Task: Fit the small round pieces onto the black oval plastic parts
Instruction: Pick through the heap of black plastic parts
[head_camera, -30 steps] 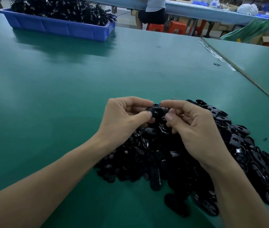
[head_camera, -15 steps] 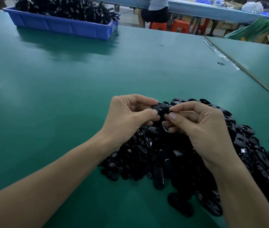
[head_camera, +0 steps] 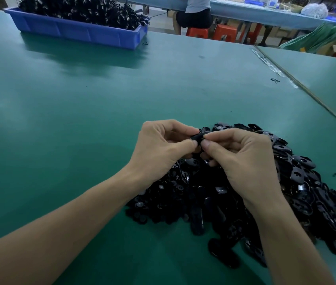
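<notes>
A black oval plastic part (head_camera: 199,137) is pinched between both hands above a pile. My left hand (head_camera: 163,147) grips its left end with thumb and curled fingers. My right hand (head_camera: 243,155) pinches its right end, thumb tip against the part; any small round piece there is hidden by the fingers. Below and to the right lies a big heap of black oval parts (head_camera: 298,182). Small round pieces (head_camera: 154,200) lie at the heap's left side, under my left wrist.
The green table (head_camera: 70,112) stretches ahead and left. A blue bin (head_camera: 81,31) full of black parts stands at the far left. A seam (head_camera: 306,91) joins a second table on the right. A person sits on red stools (head_camera: 210,32) beyond.
Both hands stay on the same oval part. The thumbs have closed in toward each other over its middle, and the view has shifted slightly.
</notes>
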`<state>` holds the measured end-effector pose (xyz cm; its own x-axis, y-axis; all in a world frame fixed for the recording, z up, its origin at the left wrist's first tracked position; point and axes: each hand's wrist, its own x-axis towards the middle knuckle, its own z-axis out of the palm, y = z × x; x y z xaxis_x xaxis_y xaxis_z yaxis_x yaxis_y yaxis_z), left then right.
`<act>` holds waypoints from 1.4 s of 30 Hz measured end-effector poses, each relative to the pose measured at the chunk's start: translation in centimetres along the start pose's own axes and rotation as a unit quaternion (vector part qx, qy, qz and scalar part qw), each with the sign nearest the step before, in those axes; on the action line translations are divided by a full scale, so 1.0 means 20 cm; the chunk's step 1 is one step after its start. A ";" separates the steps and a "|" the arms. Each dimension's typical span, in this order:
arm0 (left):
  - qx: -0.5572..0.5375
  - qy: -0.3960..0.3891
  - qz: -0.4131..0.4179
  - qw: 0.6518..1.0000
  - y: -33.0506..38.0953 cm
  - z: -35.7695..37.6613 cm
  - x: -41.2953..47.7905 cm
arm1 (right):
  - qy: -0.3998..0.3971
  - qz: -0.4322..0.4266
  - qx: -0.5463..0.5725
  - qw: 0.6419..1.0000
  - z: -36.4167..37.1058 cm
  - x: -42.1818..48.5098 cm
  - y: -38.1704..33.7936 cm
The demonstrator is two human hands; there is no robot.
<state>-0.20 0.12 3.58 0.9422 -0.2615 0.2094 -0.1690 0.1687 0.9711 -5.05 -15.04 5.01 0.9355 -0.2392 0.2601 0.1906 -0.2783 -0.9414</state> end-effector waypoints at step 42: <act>-0.032 -0.081 -0.030 0.996 -0.01 -0.04 0.03 | -0.085 0.059 0.017 0.994 -0.04 0.02 0.03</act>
<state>0.70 0.76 3.38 0.8899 -0.4221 0.1728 -0.0907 0.2075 0.9740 -4.72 -16.18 4.67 0.9883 -0.1062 0.1097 0.0836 -0.2248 -0.9708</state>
